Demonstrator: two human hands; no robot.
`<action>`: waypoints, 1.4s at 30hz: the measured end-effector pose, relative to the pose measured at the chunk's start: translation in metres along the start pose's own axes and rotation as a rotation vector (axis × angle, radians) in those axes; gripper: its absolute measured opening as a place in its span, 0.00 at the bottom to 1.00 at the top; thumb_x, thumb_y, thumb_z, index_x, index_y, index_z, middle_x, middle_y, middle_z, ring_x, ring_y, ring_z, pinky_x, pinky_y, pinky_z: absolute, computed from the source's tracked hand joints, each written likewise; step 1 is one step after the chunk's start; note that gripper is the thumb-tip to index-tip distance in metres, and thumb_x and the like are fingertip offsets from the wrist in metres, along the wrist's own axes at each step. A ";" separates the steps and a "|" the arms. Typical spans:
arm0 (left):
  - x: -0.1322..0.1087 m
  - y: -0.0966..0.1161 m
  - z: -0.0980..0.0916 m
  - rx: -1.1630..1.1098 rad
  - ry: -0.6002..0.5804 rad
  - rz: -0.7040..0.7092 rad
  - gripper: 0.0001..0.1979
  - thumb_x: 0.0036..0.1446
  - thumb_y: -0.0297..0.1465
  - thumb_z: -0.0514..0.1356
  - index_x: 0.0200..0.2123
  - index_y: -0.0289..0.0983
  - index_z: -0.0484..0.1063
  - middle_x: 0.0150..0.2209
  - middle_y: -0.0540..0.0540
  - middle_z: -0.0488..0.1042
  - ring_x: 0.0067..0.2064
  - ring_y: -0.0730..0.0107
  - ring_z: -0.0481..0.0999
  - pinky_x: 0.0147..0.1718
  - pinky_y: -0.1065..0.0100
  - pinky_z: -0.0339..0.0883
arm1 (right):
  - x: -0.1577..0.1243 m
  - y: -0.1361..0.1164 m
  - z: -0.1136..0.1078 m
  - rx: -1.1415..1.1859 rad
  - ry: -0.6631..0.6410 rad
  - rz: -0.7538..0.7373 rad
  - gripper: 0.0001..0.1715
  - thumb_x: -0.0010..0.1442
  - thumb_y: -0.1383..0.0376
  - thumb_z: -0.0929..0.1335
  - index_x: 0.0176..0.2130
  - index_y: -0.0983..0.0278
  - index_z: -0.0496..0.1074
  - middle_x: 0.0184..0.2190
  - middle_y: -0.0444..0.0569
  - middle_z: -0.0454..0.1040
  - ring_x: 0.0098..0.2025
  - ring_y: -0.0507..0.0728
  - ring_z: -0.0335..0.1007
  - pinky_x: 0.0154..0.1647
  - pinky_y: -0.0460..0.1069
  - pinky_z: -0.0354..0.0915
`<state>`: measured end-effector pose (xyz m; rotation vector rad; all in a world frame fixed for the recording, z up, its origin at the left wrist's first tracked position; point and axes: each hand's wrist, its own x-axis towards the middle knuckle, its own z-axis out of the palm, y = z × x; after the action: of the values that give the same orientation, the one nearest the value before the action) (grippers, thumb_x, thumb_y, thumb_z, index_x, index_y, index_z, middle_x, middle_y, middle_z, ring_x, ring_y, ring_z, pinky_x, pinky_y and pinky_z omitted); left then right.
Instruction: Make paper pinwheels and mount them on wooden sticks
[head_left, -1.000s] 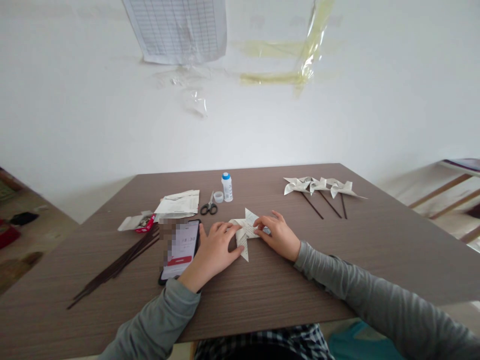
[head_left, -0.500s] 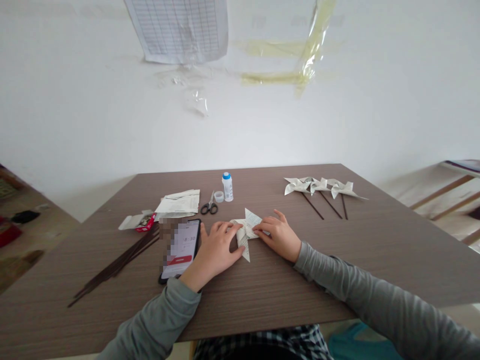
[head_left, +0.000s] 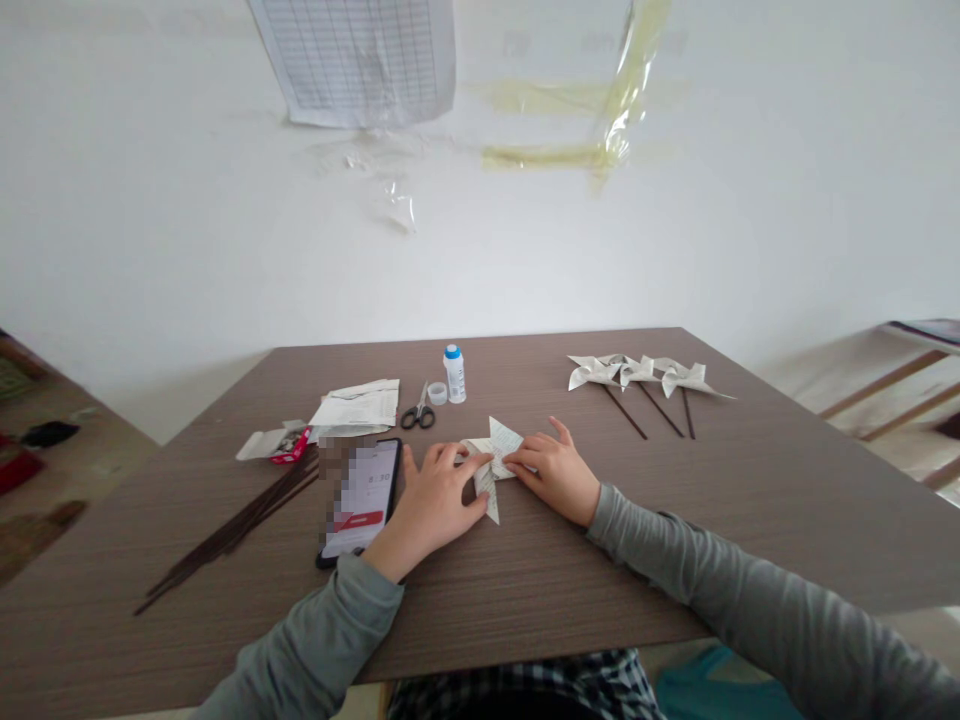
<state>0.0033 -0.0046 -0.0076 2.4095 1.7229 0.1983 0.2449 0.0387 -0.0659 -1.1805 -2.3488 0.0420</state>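
A folded paper pinwheel (head_left: 504, 440), made of printed paper, lies flat on the table in front of me, with pointed blades at top and bottom. My left hand (head_left: 437, 493) holds its left side, index finger pressed near the centre and thumb at the lower blade. On the right side, my right hand (head_left: 556, 473) pinches the paper near the middle, with one finger raised. Fingers cover part of the folds, so the exact grip is hidden. Just left of my left hand lies a phone (head_left: 365, 500) with its screen lit.
Beyond my hands stand a white glue bottle (head_left: 454, 374), a small clear cap (head_left: 437, 394) and scissors (head_left: 418, 411). Leftward lie stacked paper sheets (head_left: 355, 407), a red box (head_left: 291, 445) and brown sticks (head_left: 225, 530). Three pinwheels on sticks (head_left: 638, 371) rest back right.
My left index finger has shifted slightly toward the pinwheel's centre, and my right hand has edged a little left. The pinwheel stays in place.
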 end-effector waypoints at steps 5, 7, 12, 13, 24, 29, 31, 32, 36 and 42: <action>0.000 0.002 -0.001 -0.008 0.009 -0.006 0.27 0.71 0.36 0.70 0.71 0.56 0.83 0.71 0.38 0.79 0.77 0.29 0.71 0.79 0.10 0.45 | 0.001 -0.001 0.000 -0.034 0.019 -0.013 0.12 0.80 0.64 0.73 0.47 0.52 0.90 0.41 0.46 0.88 0.48 0.62 0.86 0.83 0.74 0.57; 0.000 0.003 -0.001 -0.006 0.004 -0.002 0.27 0.71 0.36 0.69 0.71 0.55 0.83 0.72 0.37 0.79 0.77 0.28 0.71 0.78 0.08 0.45 | 0.001 -0.002 0.000 -0.039 0.015 -0.015 0.12 0.80 0.64 0.73 0.47 0.52 0.90 0.41 0.45 0.88 0.49 0.62 0.86 0.83 0.73 0.57; -0.001 0.002 0.000 0.001 -0.005 -0.002 0.28 0.72 0.36 0.69 0.72 0.55 0.82 0.73 0.36 0.78 0.77 0.27 0.70 0.77 0.07 0.45 | 0.001 -0.002 -0.001 -0.015 -0.016 0.007 0.14 0.82 0.63 0.71 0.48 0.53 0.90 0.43 0.47 0.88 0.51 0.63 0.85 0.84 0.73 0.54; -0.001 0.002 0.000 0.005 -0.002 -0.001 0.27 0.72 0.36 0.69 0.72 0.55 0.82 0.73 0.36 0.78 0.77 0.27 0.70 0.77 0.07 0.45 | 0.001 -0.002 -0.002 -0.007 -0.019 0.009 0.14 0.82 0.63 0.71 0.48 0.53 0.90 0.43 0.47 0.88 0.51 0.63 0.85 0.84 0.74 0.54; 0.000 0.000 0.003 -0.005 0.037 -0.007 0.25 0.70 0.37 0.70 0.69 0.57 0.85 0.71 0.39 0.79 0.76 0.29 0.72 0.78 0.10 0.46 | 0.000 -0.004 -0.007 0.036 -0.031 0.013 0.09 0.77 0.59 0.77 0.53 0.52 0.91 0.44 0.49 0.88 0.51 0.66 0.86 0.82 0.78 0.55; 0.000 -0.001 0.003 -0.003 0.019 -0.002 0.26 0.71 0.37 0.69 0.69 0.56 0.85 0.72 0.38 0.78 0.75 0.29 0.71 0.77 0.08 0.46 | 0.000 -0.003 -0.007 0.045 -0.043 0.010 0.09 0.77 0.59 0.77 0.53 0.52 0.91 0.45 0.49 0.89 0.52 0.67 0.86 0.82 0.79 0.55; 0.000 -0.001 0.003 -0.003 0.014 -0.004 0.26 0.71 0.38 0.69 0.70 0.55 0.85 0.72 0.38 0.78 0.75 0.29 0.71 0.77 0.08 0.45 | 0.000 -0.004 -0.007 0.052 -0.055 0.019 0.10 0.78 0.58 0.76 0.53 0.52 0.90 0.46 0.50 0.89 0.53 0.67 0.86 0.82 0.79 0.54; 0.000 -0.001 0.003 -0.002 0.016 -0.005 0.26 0.71 0.38 0.69 0.70 0.56 0.85 0.72 0.38 0.78 0.75 0.29 0.71 0.77 0.09 0.46 | 0.000 -0.004 -0.008 0.054 -0.060 0.023 0.10 0.78 0.58 0.76 0.53 0.52 0.90 0.46 0.50 0.89 0.53 0.67 0.86 0.82 0.79 0.53; 0.000 -0.001 0.003 0.004 0.026 -0.002 0.25 0.71 0.38 0.70 0.69 0.56 0.85 0.72 0.38 0.79 0.76 0.28 0.71 0.78 0.10 0.47 | 0.000 -0.004 -0.008 0.046 -0.060 0.027 0.10 0.78 0.59 0.76 0.53 0.51 0.91 0.46 0.49 0.89 0.54 0.66 0.86 0.84 0.77 0.53; 0.001 -0.001 0.002 -0.002 0.008 -0.010 0.25 0.71 0.37 0.70 0.70 0.55 0.85 0.72 0.37 0.78 0.76 0.29 0.71 0.78 0.09 0.44 | 0.001 -0.005 -0.009 0.053 -0.068 0.038 0.09 0.78 0.58 0.76 0.53 0.51 0.91 0.46 0.49 0.89 0.53 0.66 0.86 0.83 0.77 0.53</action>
<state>0.0034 -0.0036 -0.0101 2.4016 1.7369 0.2092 0.2452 0.0347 -0.0569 -1.2153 -2.3687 0.1581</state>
